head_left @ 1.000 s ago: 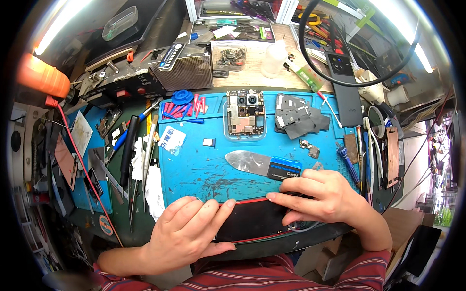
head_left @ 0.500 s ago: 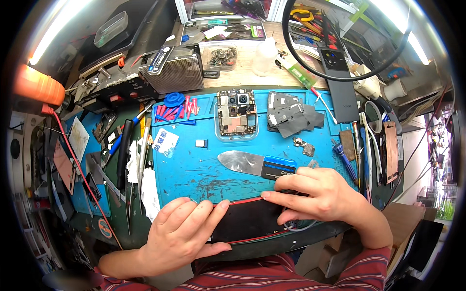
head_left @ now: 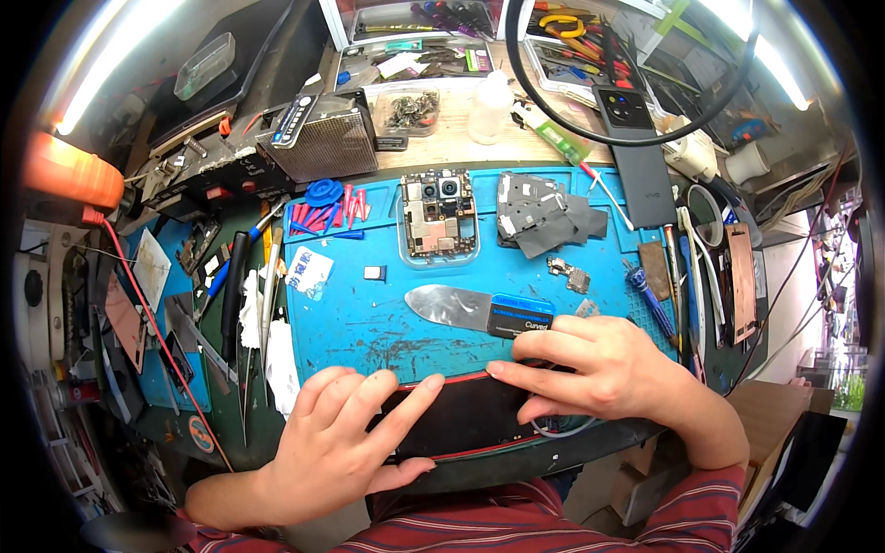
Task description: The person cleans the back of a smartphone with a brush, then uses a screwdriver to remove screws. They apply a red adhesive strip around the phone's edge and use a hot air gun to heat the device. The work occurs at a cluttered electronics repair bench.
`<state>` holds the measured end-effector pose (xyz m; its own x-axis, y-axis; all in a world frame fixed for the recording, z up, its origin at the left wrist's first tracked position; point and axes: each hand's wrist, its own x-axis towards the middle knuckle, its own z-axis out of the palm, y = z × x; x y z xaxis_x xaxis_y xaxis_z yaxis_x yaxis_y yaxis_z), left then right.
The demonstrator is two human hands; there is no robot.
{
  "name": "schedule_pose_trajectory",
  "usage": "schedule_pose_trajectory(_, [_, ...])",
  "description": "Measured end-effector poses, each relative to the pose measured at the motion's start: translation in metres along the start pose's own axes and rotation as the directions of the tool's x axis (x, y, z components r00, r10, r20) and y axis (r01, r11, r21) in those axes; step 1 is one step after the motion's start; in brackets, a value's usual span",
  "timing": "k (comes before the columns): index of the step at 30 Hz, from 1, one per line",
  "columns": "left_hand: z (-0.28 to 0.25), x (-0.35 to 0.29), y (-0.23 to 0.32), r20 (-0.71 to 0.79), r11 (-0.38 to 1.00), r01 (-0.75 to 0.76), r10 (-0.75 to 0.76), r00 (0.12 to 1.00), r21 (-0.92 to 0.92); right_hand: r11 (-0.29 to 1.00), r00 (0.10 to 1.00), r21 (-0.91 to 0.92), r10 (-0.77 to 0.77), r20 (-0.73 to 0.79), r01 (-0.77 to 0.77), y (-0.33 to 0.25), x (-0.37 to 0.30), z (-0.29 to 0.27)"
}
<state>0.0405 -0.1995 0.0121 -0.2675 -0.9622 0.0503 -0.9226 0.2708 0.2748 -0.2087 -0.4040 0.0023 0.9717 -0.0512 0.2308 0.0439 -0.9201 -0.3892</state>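
A person's left hand (head_left: pixel 334 422), thumb and forefinger spread wide, holds a red-edged black panel (head_left: pixel 464 419) by its long edges at lower centre of the frame; the right hand (head_left: pixel 599 370), half curled, touches its right part, grip unclear. Mid-frame, a broad-bladed tool (head_left: pixel 449 306) lies on a blue mat (head_left: pixel 346 318).

A flat panel (head_left: pixel 466 415) lies along the near edge of the mat (head_left: pixel 346 323), with the left hand (head_left: pixel 336 429) at its left end and the right hand (head_left: pixel 595 369) at its right. Behind it, on the mat, rests a scraper (head_left: pixel 452 307), its handle (head_left: pixel 518 315) toward the right. Farther back, a circuit board (head_left: pixel 431 238) sits in a tray (head_left: pixel 438 264), between a sticker (head_left: pixel 312 273) on the left and sheets (head_left: pixel 544 217) on the right. A bottle (head_left: pixel 490 111) stands behind the mat.
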Motion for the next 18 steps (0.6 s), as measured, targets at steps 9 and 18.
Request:
schedule_pose_trajectory(9, [-0.013, 0.021, 0.008, 0.070, 0.997, -0.034, 0.039, 0.997, -0.073, 0.999, 1.000, 0.026, 0.022, 0.010, -0.022, -0.001, -0.003, 0.000])
schedule_pose_trajectory(18, [0.015, 0.040, 0.015, -0.043, 0.986, -0.124, 0.120, 0.992, -0.112, 0.984, 0.992, 0.144, 0.111, -0.061, -0.101, 0.008, -0.023, -0.012])
